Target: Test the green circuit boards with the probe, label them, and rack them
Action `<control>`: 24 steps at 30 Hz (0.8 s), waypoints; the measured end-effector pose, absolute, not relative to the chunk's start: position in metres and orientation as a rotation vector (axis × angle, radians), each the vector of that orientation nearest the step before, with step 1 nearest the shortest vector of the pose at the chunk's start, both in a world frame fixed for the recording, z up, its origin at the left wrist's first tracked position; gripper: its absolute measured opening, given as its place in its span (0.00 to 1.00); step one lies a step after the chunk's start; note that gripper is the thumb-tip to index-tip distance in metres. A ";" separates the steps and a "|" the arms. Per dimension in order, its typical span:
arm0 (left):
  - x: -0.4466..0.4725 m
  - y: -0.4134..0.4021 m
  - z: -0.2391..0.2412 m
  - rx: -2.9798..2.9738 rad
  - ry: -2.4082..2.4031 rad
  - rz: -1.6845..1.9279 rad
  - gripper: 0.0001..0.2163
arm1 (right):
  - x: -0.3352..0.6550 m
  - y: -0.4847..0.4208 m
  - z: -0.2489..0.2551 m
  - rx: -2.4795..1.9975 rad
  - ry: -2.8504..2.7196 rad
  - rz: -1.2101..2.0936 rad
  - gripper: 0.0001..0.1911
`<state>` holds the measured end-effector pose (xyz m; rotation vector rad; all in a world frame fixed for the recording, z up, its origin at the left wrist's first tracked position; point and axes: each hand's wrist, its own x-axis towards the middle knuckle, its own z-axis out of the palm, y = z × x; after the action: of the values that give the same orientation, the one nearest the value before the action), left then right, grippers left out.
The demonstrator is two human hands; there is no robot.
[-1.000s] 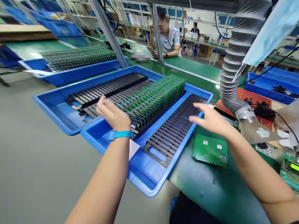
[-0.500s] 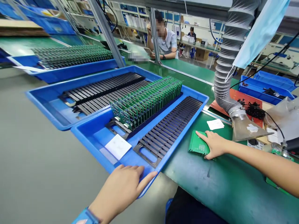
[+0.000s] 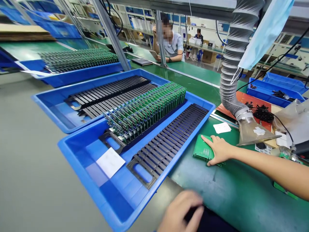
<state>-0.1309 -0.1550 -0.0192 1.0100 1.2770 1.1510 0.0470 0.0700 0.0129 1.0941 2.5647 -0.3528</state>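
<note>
My right hand [image 3: 219,150] grips a stack of green circuit boards [image 3: 202,148] lying on the green bench, fingers and thumb spread across its right side. Off the tray's near corner, my left hand [image 3: 183,212] is low in front of my dark clothing, blurred, with thumb and fingers apart and nothing seen in it. The blue tray [image 3: 79,170] beside it holds a black slotted rack [image 3: 127,137] with several green boards [image 3: 147,111] standing upright in a row. A second black slotted rack [image 3: 169,141] in this tray carries no boards. Near its front lies a white paper [image 3: 110,162].
Behind is another blue tray [image 3: 50,111] with black racks, and farther left one full of boards [image 3: 79,59]. A grey duct hose [image 3: 231,64] with a wide nozzle hangs at the right. White slips [image 3: 222,128] lie near it. A person [image 3: 171,42] sits across the bench.
My left hand has let go of the tray's near edge and moved right and down. The tray's near end appears shifted toward me. My right hand stays on the stack.
</note>
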 end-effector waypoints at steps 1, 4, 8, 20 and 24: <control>-0.109 -0.135 -0.021 0.631 1.164 1.179 0.11 | 0.047 0.071 0.014 1.094 2.544 -0.376 0.68; -0.066 -0.081 -0.028 0.330 1.075 1.252 0.12 | 0.046 0.076 0.018 1.061 2.503 -0.472 0.69; -0.047 -0.052 -0.031 0.105 1.025 1.347 0.09 | 0.048 0.085 0.025 1.026 2.515 -0.603 0.69; -0.054 -0.035 0.066 0.188 0.647 1.369 0.16 | 0.059 0.071 0.111 1.366 2.518 -1.010 0.62; -0.093 0.001 0.095 0.262 0.783 1.508 0.19 | 0.012 0.091 0.170 1.206 2.675 -1.064 0.43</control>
<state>-0.0927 0.0013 0.0951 0.2619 0.7830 1.5076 0.0123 0.0905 0.1703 1.2063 2.6754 -1.0641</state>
